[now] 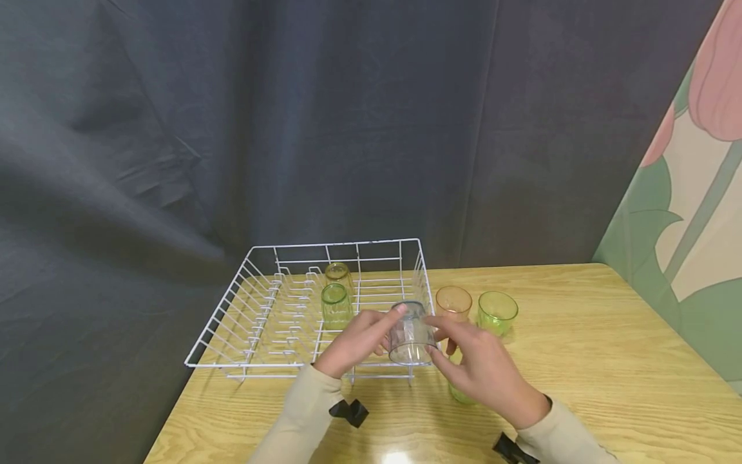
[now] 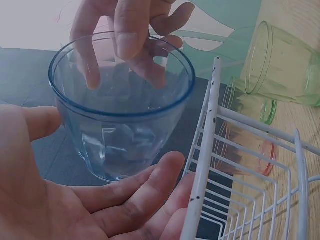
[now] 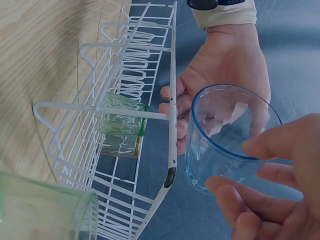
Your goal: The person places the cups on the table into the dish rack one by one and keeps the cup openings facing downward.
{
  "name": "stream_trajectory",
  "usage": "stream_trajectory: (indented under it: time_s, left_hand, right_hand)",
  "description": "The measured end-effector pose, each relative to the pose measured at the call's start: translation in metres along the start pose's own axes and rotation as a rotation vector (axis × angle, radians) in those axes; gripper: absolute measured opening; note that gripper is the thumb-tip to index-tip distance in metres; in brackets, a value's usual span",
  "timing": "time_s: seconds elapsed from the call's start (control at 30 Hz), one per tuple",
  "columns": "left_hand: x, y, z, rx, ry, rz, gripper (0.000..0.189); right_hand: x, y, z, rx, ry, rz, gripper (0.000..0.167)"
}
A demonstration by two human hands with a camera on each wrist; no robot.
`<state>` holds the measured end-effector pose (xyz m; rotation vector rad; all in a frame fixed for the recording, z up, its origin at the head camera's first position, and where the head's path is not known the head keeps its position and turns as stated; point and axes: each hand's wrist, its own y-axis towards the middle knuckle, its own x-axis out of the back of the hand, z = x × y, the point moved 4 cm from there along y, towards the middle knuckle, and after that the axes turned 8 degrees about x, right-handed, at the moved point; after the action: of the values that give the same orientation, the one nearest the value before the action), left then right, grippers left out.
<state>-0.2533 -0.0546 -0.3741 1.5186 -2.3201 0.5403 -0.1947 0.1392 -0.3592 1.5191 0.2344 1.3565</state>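
A clear bluish drinking glass (image 1: 410, 338) is between my two hands above the front right part of the white wire dish rack (image 1: 272, 366). In the head view its wider rim points down and its narrower base up. My left hand (image 1: 361, 338) holds it from the left, thumb near the base; in the left wrist view the fingers curve along its side. From the right, my right hand (image 1: 484, 364) grips it with thumb by the blue rim (image 3: 220, 147) and fingers towards the base. Inside the rack, a green glass (image 1: 336, 312) and an amber glass (image 1: 338, 270) stand bottom up.
Right of the rack, an orange-pink glass (image 1: 454, 301) and a yellow-green glass (image 1: 497, 312) stand upright on the wooden table (image 1: 580, 361). Another green glass (image 1: 462, 392) is partly hidden below my right hand. A dark curtain (image 1: 359, 129) hangs behind the table.
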Motion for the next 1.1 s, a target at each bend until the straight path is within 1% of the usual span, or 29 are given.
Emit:
stream_trajectory:
  time_s: [0.1, 0.3, 0.57, 0.77, 0.87, 0.97, 1.1]
  left_hand:
    - [0.001, 0.001, 0.0, -0.014, 0.001, 0.003, 0.069]
    - [0.003, 0.001, 0.001, -0.044, 0.002, -0.018, 0.064]
    - [0.008, 0.0, 0.001, -0.049, 0.066, -0.062, 0.052]
    - [0.012, -0.002, 0.002, -0.056, 0.048, -0.062, 0.046]
    - [0.017, -0.004, 0.002, -0.055, 0.058, -0.072, 0.047]
    - [0.025, -0.005, 0.005, -0.049, 0.065, -0.088, 0.05]
    - [0.038, -0.008, 0.011, -0.03, 0.092, -0.15, 0.057]
  right_hand:
    - [-0.001, -0.001, 0.0, 0.012, 0.003, 0.021, 0.046]
    - [-0.003, 0.0, 0.001, 0.033, 0.0, 0.055, 0.049]
    - [-0.004, -0.001, 0.0, 0.036, -0.025, 0.086, 0.052]
    - [-0.006, -0.001, -0.003, 0.022, -0.04, 0.11, 0.056]
    - [-0.008, -0.001, -0.004, 0.007, -0.039, 0.141, 0.055]
    - [-0.009, -0.001, -0.005, -0.01, -0.034, 0.171, 0.05]
    - [-0.009, -0.002, -0.007, -0.023, -0.027, 0.178, 0.043]
